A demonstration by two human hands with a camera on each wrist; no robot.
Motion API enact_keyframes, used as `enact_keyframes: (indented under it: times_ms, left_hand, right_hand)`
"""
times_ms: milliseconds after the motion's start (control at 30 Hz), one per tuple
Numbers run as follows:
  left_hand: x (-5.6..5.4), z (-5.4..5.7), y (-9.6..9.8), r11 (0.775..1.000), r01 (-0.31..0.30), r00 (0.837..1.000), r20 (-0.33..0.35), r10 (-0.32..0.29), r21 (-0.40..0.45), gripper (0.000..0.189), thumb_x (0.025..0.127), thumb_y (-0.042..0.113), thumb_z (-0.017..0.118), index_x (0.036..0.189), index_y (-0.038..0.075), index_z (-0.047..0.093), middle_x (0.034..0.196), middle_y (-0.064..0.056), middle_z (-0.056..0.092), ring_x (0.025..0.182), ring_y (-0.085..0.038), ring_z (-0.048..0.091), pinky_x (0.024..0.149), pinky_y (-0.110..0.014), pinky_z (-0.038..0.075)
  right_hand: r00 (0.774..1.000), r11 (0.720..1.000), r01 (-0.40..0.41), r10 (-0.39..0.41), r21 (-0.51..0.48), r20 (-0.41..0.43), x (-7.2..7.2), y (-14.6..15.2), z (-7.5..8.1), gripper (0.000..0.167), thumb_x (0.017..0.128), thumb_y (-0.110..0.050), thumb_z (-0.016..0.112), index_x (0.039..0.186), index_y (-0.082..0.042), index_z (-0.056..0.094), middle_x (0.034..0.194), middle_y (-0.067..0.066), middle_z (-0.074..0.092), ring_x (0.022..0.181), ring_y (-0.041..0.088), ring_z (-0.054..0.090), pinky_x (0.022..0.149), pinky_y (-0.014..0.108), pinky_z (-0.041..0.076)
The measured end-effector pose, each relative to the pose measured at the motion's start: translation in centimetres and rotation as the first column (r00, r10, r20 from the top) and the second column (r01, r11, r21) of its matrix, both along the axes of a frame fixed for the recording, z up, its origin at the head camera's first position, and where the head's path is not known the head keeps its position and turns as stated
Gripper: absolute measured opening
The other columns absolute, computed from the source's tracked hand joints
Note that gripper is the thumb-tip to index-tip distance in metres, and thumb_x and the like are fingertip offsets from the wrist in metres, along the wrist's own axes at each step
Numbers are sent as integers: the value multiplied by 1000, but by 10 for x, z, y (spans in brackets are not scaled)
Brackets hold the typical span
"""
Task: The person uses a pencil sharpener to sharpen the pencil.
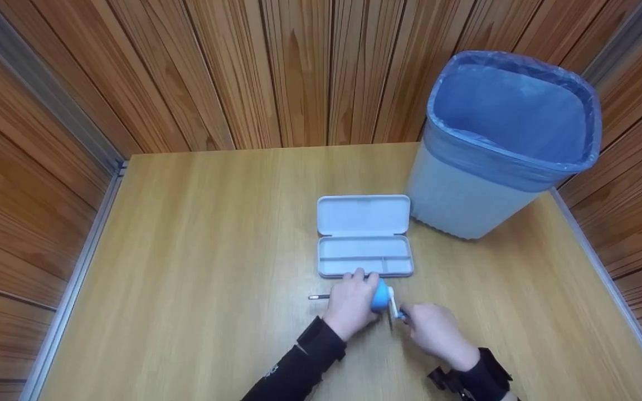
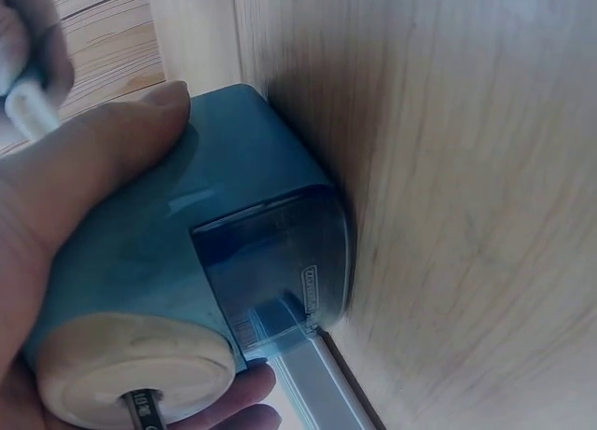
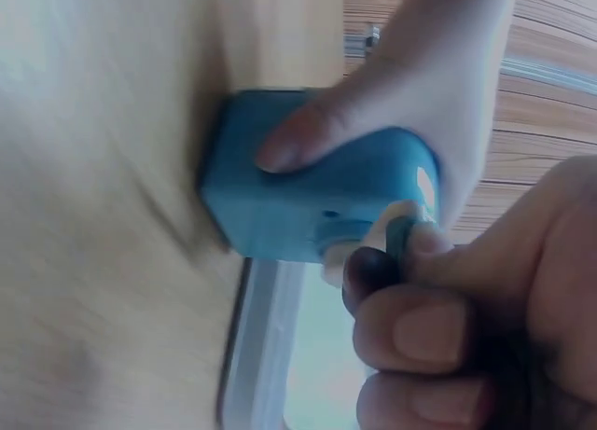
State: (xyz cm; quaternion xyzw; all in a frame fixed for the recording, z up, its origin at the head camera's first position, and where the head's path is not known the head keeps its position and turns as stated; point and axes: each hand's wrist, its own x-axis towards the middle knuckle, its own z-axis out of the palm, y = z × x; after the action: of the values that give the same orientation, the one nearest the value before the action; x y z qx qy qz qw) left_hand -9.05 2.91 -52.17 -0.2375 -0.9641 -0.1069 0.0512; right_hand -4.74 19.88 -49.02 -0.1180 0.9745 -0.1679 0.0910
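My left hand (image 1: 351, 305) grips a blue crank pencil sharpener (image 1: 380, 296) standing on the table, its thumb and fingers wrapped over the body. From the sharpener's round cream-coloured front (image 2: 84, 369), a dark pencil (image 1: 317, 297) sticks out to the left; its far end is hidden inside. A see-through shavings drawer (image 2: 275, 267) shows in the left wrist view. At the other end, my right hand (image 1: 437, 333) pinches the knob of the white crank (image 1: 393, 303) between thumb and fingers. Just behind the sharpener lies an open pencil case (image 1: 354, 247), partly covered by the left fingertips.
The pencil case's lid (image 1: 363, 215) is tipped back, and dividers split its tray into compartments. A tall pale bin (image 1: 463, 195) with a blue liner stands behind it to the right. Wood-plank walls (image 1: 298, 72) enclose the back and sides of the table (image 1: 204, 239).
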Motion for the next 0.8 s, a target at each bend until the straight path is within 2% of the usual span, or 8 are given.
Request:
enact_keyframes:
  times_ms: [200,433,633,800]
  left_hand:
    - [-1,-1,0,1000,1,1000,-7,-1,3,62,62,43,91,109,17,61,98,-4,67,78,-20,63,56,-29,52]
    - [-1,-1,0,1000,0,1000,-21,-1,-4,63,62,46,91,109,17,60,96,-4,67,77,-19,63,55,-28,51]
    - [1,-1,0,1000,-8,997,-82,6,-27,64,60,49,90,108,17,61,92,-3,66,72,-19,62,50,-29,49]
    - [1,-2,1,1000,-3,997,-79,1,-22,67,60,49,90,111,17,61,94,-3,66,73,-19,61,51,-29,49]
  right_hand:
    - [1000,1000,-6,6,-11,-4,-9,1,12,16,87,-1,63,75,-10,59,64,0,56,56,12,44,50,28,33]
    - [1000,1000,28,-28,3,2,-26,-3,21,7,90,-1,61,88,-5,67,72,6,66,56,13,49,49,26,38]
    - [994,1000,-4,6,13,-107,-46,-3,15,4,87,-2,66,84,-5,64,69,8,65,56,17,53,50,31,43]
    - [997,1000,22,-21,19,-74,-66,-3,5,9,85,-2,64,78,-6,61,65,8,61,55,18,51,49,32,42]
